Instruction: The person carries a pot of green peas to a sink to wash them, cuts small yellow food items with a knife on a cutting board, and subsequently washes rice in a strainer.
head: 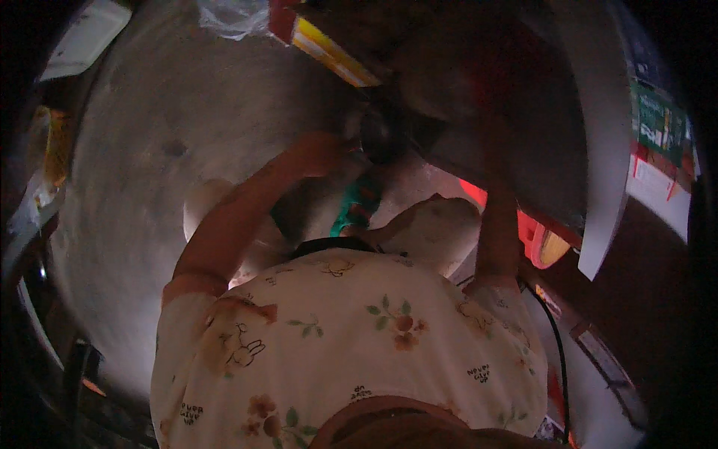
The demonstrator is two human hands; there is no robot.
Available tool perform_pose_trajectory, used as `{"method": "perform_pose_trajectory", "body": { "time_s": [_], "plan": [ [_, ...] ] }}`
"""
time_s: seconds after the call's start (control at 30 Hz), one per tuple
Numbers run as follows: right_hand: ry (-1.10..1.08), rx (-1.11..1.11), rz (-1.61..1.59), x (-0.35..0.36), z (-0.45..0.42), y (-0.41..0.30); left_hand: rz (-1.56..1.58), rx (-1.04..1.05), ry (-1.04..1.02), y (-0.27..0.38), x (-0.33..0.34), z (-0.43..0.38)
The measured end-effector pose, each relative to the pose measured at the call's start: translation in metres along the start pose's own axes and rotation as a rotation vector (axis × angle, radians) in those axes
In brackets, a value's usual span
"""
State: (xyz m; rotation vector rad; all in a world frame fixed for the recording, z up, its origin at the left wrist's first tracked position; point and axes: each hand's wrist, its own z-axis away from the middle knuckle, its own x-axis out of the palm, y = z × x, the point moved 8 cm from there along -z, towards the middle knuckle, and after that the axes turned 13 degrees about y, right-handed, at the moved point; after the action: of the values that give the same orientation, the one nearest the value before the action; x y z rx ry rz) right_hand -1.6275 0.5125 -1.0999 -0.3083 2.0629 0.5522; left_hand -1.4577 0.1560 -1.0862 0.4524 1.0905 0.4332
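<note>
Both my arms reach forward over a grey floor (pixel 134 168), and the view is dim. My left hand (pixel 328 150) is beside a dark round object (pixel 377 134), whose kind I cannot make out. Shadow hides its fingers, so a grip on that object cannot be confirmed. My right forearm (pixel 499 224) stretches up into a dark area, where its hand is lost in shadow in front of a large dark surface (pixel 538 134). Beneath my left hand, a green sandal (pixel 356 205) shows between my bent legs.
A yellow and white striped strip (pixel 334 50) slants down towards the dark object. Clear plastic film (pixel 235 17) lies at the top. On the right are a pale curved panel (pixel 606 168), a red plastic item (pixel 533 238) and a black cable (pixel 558 342). A white container (pixel 87 39) is upper left.
</note>
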Motion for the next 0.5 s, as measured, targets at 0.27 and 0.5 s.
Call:
{"method": "perform_pose_trajectory", "body": {
  "time_s": [0.27, 0.5],
  "plan": [
    [0.19, -0.039, 0.031, -0.01, 0.004, 0.04, -0.119, 0.018, -0.146, 0.04, -0.006, -0.018],
    [0.18, 0.043, -0.077, -0.054, -0.016, 0.032, -0.053, -0.001, -0.075, 0.013, 0.036, -0.025]
  ]
}}
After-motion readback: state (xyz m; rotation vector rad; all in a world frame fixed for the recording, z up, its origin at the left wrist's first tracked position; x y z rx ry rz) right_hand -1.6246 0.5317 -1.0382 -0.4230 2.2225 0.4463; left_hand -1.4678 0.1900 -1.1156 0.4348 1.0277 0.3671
